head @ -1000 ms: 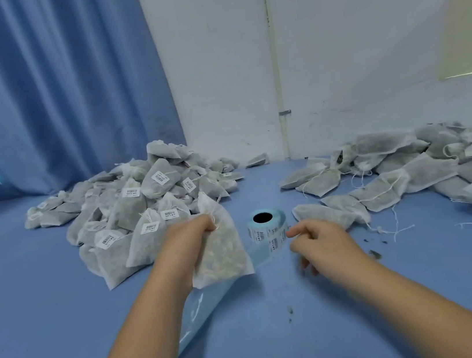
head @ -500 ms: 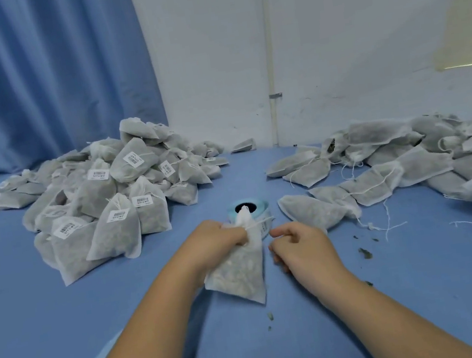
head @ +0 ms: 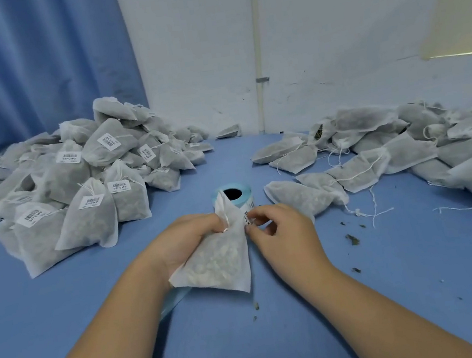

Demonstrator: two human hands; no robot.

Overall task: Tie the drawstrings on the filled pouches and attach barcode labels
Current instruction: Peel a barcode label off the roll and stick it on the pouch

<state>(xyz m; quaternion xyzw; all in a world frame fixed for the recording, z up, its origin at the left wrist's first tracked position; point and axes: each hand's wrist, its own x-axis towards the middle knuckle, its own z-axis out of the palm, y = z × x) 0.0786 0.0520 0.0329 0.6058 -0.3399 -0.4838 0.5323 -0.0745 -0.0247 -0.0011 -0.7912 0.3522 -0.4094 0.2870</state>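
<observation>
Soft, even indoor light, faint shadows, wide-angle bowing at edges (slightly soft focus).

only the person's two arms show. the left hand [head: 189,241] and the right hand [head: 286,234] are bare, and so are both wrists. the left forearm [head: 114,332] and the right forearm [head: 383,309] are bare too, uncovered all the way to the bottom edge of the view, where the wide-angle lens makes them look broad. both forearms are smooth and even in outline. the fingernails that show on the right hand look cut short; finer detail is too blurred to tell.
</observation>
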